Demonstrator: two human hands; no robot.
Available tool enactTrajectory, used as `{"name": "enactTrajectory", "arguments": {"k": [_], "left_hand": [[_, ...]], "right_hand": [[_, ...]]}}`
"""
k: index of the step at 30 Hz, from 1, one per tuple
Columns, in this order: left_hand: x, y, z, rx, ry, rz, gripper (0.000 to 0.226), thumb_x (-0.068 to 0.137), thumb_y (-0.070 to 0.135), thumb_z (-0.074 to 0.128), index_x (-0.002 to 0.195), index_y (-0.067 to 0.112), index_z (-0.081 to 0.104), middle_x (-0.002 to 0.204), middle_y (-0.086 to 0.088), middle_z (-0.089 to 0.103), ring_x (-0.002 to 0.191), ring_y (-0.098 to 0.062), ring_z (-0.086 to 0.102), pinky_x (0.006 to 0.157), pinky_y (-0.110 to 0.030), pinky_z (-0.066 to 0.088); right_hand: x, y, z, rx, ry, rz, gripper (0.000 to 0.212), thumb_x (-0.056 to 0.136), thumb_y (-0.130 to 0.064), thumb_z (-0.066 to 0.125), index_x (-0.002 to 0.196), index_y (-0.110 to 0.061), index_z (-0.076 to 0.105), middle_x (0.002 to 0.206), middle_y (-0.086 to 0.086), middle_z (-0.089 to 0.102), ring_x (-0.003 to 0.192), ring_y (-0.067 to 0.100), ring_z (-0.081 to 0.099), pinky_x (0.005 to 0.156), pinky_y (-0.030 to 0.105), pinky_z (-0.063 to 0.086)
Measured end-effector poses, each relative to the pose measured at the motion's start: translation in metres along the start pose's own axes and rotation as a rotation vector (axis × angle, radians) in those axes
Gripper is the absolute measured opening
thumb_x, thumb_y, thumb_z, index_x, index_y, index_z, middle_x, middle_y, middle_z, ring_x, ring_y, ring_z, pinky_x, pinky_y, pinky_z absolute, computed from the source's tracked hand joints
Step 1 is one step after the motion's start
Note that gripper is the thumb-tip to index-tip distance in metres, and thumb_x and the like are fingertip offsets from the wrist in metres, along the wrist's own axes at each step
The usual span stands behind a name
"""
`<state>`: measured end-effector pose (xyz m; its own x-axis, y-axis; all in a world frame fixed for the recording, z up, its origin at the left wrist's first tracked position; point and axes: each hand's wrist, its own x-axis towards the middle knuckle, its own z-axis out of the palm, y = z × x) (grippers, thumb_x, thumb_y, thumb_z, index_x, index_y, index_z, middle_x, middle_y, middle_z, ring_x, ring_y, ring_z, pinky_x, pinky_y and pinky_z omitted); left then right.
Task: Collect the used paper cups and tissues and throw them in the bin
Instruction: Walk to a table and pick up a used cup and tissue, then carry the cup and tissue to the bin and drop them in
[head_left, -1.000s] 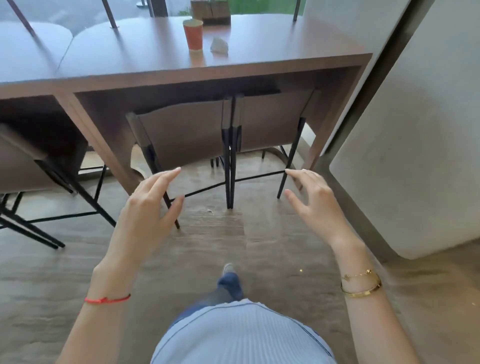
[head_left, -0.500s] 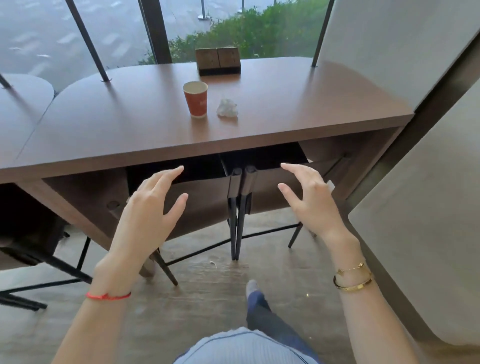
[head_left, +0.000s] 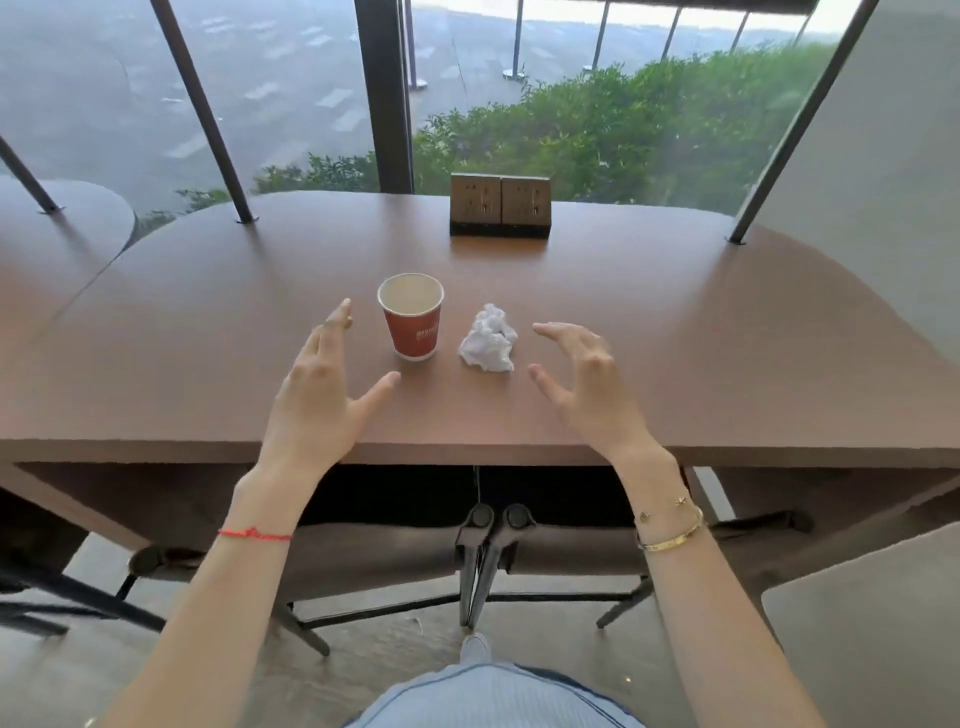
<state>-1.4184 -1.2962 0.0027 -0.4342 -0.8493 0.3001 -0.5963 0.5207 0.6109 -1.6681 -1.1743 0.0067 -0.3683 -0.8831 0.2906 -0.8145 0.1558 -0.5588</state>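
Tabletop: brown and wide, it runs under both your hands and well beyond them to either side; its near edge crosses beneath your wrists.
Socket block: stands at the far edge, well past your fingertips, and is no part of the job.
Left hand: released, fingers straight and thumb spread, holding nothing; it hovers just left of the cup.
Right hand: released too, fingers loosely bent in a claw and empty, just right of the tissue.
Cup: red paper, upright, between your hands and nearer your left, not touching it. The pale inside may be liner or leftover drink; you cannot tell from here. It should be light and thin-walled, so it will likely buckle if you squeeze. Wrap thumb and fingers round the mid-wall and keep it upright in case it still holds liquid.
Tissue: a white crumpled ball just right of the cup, apart from it, and just off your right fingertips. It is probably nearly weightless and soft, so pinch it from above or scoop it into the palm; nothing there to break.
Bin: not in view, so you will have to look for it once both things are in hand.
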Motion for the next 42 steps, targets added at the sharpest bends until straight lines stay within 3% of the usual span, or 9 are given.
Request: {"name": "enactTrajectory", "arguments": {"k": [5,10,15,17,22,28,34,38,42], "left_hand": [[0.047,0.000,0.030,-0.095,0.016,-0.105,0.109,0.068,0.053,0.077,0.152,0.024,0.013,0.146,0.000,0.042,0.130,-0.019,0.045,0.104,-0.042,0.041],[0.075,-0.003,0.052,-0.147,0.002,-0.125,0.109,0.067,0.048,0.081,0.151,0.022,0.018,0.142,0.004,0.045,0.128,-0.012,0.044,0.101,-0.026,0.034],[0.087,-0.005,0.063,-0.218,0.002,-0.131,0.091,0.065,0.042,0.084,0.140,0.027,0.034,0.125,0.016,0.053,0.113,-0.003,0.049,0.088,-0.012,0.035],[0.088,-0.006,0.064,-0.246,0.007,-0.138,0.081,0.064,0.041,0.084,0.130,0.030,0.039,0.114,0.019,0.055,0.104,-0.004,0.054,0.079,-0.005,0.037],[0.082,-0.007,0.053,-0.249,0.060,-0.149,0.077,0.064,0.039,0.086,0.125,0.029,0.039,0.111,0.023,0.054,0.099,0.007,0.052,0.079,-0.001,0.038],[0.046,-0.007,0.028,-0.226,0.128,-0.216,0.077,0.064,0.035,0.087,0.123,0.023,0.038,0.116,0.009,0.056,0.105,-0.010,0.058,0.080,-0.005,0.042],[-0.018,-0.009,-0.007,-0.182,0.247,-0.296,0.077,0.064,0.033,0.088,0.123,0.023,0.039,0.113,0.010,0.056,0.100,0.002,0.057,0.079,-0.004,0.044],[-0.063,-0.018,-0.028,-0.145,0.365,-0.377,0.076,0.064,0.031,0.088,0.122,0.023,0.040,0.107,0.019,0.056,0.097,0.005,0.058,0.073,0.000,0.040],[-0.112,-0.031,-0.051,-0.110,0.456,-0.466,0.074,0.064,0.034,0.087,0.121,0.027,0.040,0.111,0.014,0.057,0.099,0.009,0.057,0.071,0.001,0.041]], "right_hand": [[0.063,0.016,0.020,0.018,-0.155,-0.031,0.057,0.087,-0.028,0.068,0.139,-0.017,0.048,0.146,0.004,0.043,0.139,0.019,0.029,0.115,0.035,0.028],[0.092,0.023,0.041,0.009,-0.298,-0.055,0.061,0.085,-0.030,0.068,0.140,-0.020,0.045,0.149,0.002,0.040,0.140,0.018,0.026,0.115,0.035,0.026],[0.098,0.027,0.055,0.014,-0.249,-0.052,0.033,0.083,-0.018,0.065,0.116,-0.018,0.064,0.118,-0.003,0.062,0.111,0.019,0.046,0.098,0.033,0.039],[0.099,0.028,0.058,0.031,-0.206,-0.030,0.026,0.080,-0.012,0.065,0.106,-0.015,0.068,0.107,-0.002,0.063,0.099,0.020,0.049,0.090,0.029,0.041],[0.100,0.024,0.059,0.099,-0.157,-0.007,0.013,0.083,-0.015,0.065,0.096,-0.016,0.067,0.092,-0.003,0.062,0.085,0.015,0.049,0.070,0.022,0.037],[0.092,0.011,0.058,0.159,-0.173,-0.069,0.013,0.085,-0.013,0.065,0.097,-0.017,0.067,0.093,-0.005,0.061,0.085,0.012,0.050,0.076,0.024,0.042],[0.074,-0.021,0.070,0.233,-0.209,-0.183,0.012,0.084,-0.016,0.067,0.095,-0.018,0.067,0.088,-0.007,0.059,0.080,0.013,0.053,0.072,0.027,0.046],[0.058,-0.056,0.087,0.269,-0.313,-0.300,0.015,0.084,-0.016,0.066,0.098,-0.019,0.067,0.091,-0.007,0.060,0.080,0.011,0.052,0.073,0.024,0.045],[0.042,-0.094,0.108,0.271,-0.405,-0.419,0.017,0.085,-0.016,0.067,0.102,-0.017,0.067,0.094,-0.008,0.060,0.080,0.009,0.051,0.074,0.020,0.043]]}}
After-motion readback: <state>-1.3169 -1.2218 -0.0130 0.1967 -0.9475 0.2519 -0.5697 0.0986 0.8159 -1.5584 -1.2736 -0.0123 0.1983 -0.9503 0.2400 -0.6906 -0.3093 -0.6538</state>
